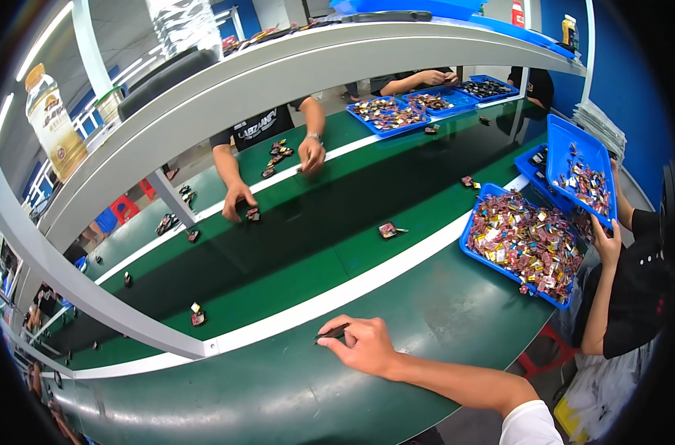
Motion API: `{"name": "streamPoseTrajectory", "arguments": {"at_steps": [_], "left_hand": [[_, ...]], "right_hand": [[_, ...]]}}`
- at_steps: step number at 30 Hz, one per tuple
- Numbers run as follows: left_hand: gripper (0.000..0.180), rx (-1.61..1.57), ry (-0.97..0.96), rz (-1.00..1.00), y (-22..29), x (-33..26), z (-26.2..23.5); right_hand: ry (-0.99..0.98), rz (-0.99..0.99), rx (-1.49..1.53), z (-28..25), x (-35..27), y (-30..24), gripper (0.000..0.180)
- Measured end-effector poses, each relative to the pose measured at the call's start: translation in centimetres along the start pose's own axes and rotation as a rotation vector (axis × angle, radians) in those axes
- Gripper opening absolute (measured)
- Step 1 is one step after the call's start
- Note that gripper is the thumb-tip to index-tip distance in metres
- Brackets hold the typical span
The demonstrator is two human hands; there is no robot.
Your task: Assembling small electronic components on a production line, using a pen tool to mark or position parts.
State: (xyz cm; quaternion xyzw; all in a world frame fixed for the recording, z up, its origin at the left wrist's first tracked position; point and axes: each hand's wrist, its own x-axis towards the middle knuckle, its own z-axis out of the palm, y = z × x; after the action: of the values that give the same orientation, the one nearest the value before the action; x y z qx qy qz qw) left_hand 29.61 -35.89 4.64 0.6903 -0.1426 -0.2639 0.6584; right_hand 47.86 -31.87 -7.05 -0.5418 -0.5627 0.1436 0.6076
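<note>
My right hand [363,345] rests on the green bench top [397,348] beside the white strip, fingers curled loosely around a thin dark tool [332,333] pinched at its near end; its tip points left along the strip. My left hand is out of the frame. Just beyond, the dark green conveyor belt [293,245] carries scattered small parts, one [197,315] near the left post, another [387,230] mid-belt. To my right, a co-worker tilts a blue tray [579,167] over a fuller blue tray of parts [526,245]. Across the belt, another person's hands [238,199] rest on parts at the far edge.
</note>
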Motion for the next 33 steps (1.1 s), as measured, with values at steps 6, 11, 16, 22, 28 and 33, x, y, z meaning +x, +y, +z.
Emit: {"name": "streamPoseTrajectory", "arguments": {"at_steps": [6,11,16,22,28,33], "left_hand": [[0.026,0.049,0.886,-0.175,3.8,-4.0,-13.0],[0.013,0.552,1.393,-0.154,-2.4,0.1,-24.7],[0.021,0.819,1.322,-0.157,-8.7,5.0,-33.5],[0.024,0.643,1.276,-0.372,-9.2,9.2,-36.2],[0.024,0.385,1.223,-0.435,-8.8,8.2,-36.2],[0.017,-0.02,1.227,-0.304,-7.5,5.5,-32.7]], "right_hand": [[0.02,0.105,-0.056,-0.7,-0.1,0.8,0.016],[0.01,0.082,-0.002,-0.1,-0.1,0.0,0.017],[-0.024,0.097,0.015,0.1,0.0,0.3,0.017],[-0.013,0.117,0.025,-0.2,0.2,1.0,0.018],[-0.011,0.11,0.042,0.0,0.5,0.5,0.016],[-0.061,0.12,0.01,-0.2,0.2,0.6,0.014]]}}
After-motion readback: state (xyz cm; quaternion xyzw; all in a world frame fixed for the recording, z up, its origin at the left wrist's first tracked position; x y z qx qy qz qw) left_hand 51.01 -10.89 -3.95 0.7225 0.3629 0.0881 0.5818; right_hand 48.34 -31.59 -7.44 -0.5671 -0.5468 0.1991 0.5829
